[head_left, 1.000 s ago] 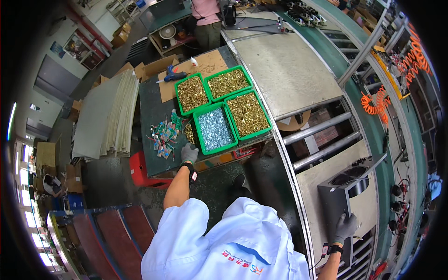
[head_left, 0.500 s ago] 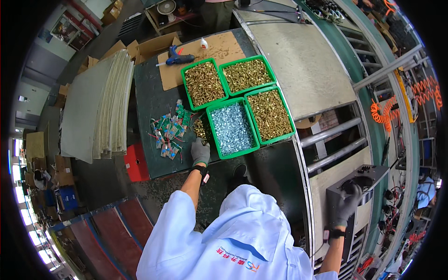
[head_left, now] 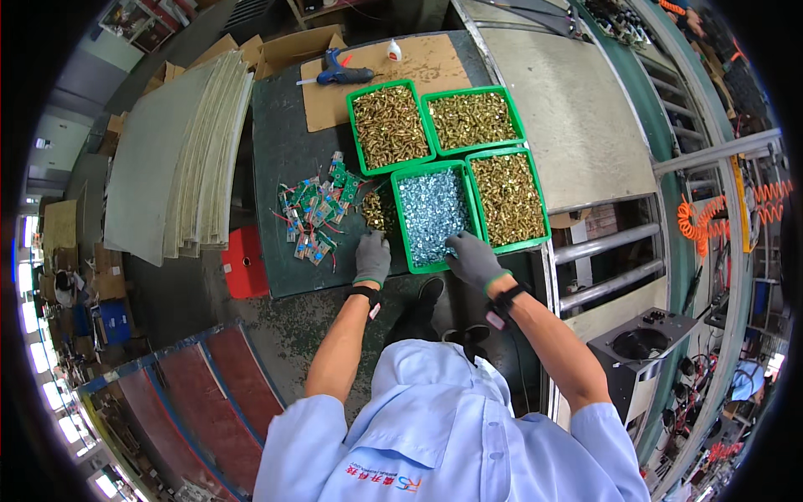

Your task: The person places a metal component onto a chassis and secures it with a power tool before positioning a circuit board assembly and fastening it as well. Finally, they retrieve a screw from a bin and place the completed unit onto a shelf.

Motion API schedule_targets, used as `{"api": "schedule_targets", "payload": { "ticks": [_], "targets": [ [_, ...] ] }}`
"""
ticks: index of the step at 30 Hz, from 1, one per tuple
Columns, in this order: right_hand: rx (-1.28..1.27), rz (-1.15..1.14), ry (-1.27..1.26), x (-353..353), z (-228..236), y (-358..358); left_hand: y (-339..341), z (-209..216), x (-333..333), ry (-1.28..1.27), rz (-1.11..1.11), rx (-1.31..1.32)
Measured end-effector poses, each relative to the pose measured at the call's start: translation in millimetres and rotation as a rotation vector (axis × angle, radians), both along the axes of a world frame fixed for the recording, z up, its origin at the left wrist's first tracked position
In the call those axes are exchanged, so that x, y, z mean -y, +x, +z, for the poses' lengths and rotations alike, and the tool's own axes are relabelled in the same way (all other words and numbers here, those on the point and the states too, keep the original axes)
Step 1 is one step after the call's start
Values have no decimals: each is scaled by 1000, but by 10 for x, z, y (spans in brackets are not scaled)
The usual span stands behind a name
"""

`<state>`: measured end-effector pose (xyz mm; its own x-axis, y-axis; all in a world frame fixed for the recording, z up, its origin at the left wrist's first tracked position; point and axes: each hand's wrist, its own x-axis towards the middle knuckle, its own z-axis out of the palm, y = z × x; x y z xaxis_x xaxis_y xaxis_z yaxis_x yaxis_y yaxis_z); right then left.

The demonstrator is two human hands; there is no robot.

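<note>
My left hand [head_left: 373, 258], in a grey glove, has its fingers curled at the near edge of a loose pile of gold-coloured screws [head_left: 375, 211] on the dark table [head_left: 284, 251]. What lies in those fingers is hidden. At the front right corner of a green tray [head_left: 416, 266] my right hand [head_left: 476, 261], gloved too, dips its bunched fingertips into small silvery metal parts [head_left: 433, 213]. Whether a part is pinched there is too small to see. Small green circuit boards [head_left: 314, 209] with wires lie heaped left of the screw pile.
Three more green trays of gold-coloured screws [head_left: 389, 125] adjoin the silvery one. Behind them, a blue glue gun [head_left: 345, 75] and a white bottle [head_left: 394, 51] rest on cardboard. Large flat sheets [head_left: 180, 159] stand at left. On the right, a black speaker-like box [head_left: 640, 343] sits beside metal rollers [head_left: 606, 244].
My right hand has come left from the black box to the tray of silvery parts. My left hand stays by the screw pile. The whole view has shifted slightly.
</note>
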<state>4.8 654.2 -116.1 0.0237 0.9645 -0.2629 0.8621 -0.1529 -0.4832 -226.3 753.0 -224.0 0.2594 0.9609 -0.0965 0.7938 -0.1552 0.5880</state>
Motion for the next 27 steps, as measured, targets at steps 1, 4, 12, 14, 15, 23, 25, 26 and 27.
{"api": "schedule_targets", "payload": {
  "ticks": [1, 4, 12, 14, 15, 23, 25, 26, 27],
  "targets": [
    [-28, 21, 55, -112, -74, -74, 16, 3, 7, 45, 14, 8],
    [25, 89, -23, -344, -285, -316, 49, -12, 24, 14, 13, -74],
    [19, 72, -33, -486, -561, -456, -8, -51, -14, 90, -74, -55],
    [-28, 23, -52, -478, -560, -409, -53, -51, -45, 101, -75, -46],
    [-76, -59, -63, -465, -553, -379, -86, -58, -54, -206, 93, 197],
    [-1743, -940, -348, -314, -352, -32, -416, -220, -32, -678, 284, 1058],
    [-1893, -919, -294, -211, -216, -6, -424, -223, -66, -1157, 671, 1620],
    [-1889, -916, -284, -192, -151, -9, -411, -214, -85, -1123, 633, 1595],
    [-1889, -925, -285, -171, -91, -17, -405, -199, -92, -1114, 588, 1577]
  ]
}}
